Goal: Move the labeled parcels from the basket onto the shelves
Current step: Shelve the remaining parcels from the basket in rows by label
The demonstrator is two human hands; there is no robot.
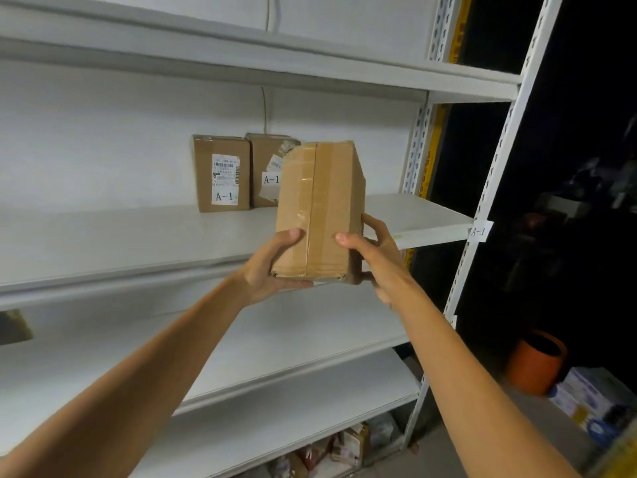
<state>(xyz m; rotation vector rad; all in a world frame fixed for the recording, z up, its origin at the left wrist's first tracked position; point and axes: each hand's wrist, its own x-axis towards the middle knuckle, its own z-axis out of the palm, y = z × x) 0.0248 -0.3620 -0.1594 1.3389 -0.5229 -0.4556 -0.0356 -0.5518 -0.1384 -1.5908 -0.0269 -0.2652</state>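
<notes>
Forearms reach up from both bottom corners and meet on one parcel. Left hand [272,267] grips its lower left corner, thumb on the taped face and fingers tucked under the bottom. Right hand [375,263] grips the lower right side, thumb on the front and fingers wrapped round the side. So both hands are clamped on the same cardboard box [320,208].

It's held upright, leaning back a little, with a tape seam running down the face toward the camera. It's up in the air in front of the middle shelf [138,243], and as far as I can tell it isn't resting on the board.

Way down under the arms, the bottom shelf has a jumble of small packets [344,450]. A brown box corner [13,326] pokes in at the left edge, one level below the middle shelf.

A paper tag [480,231] reading A-1 is stuck on the right front upright at the middle shelf's level.

At the back of that shelf two parcels stand upright against the white wall, side by side and touching or nearly so. The left parcel [222,174] has a shipping sticker and a clear A-1 label. The second parcel [265,167] also says A-1, but the held box covers its right part.

Off to the right it's dark, with an orange bucket [536,362] next to a blue and white carton [593,398].
</notes>
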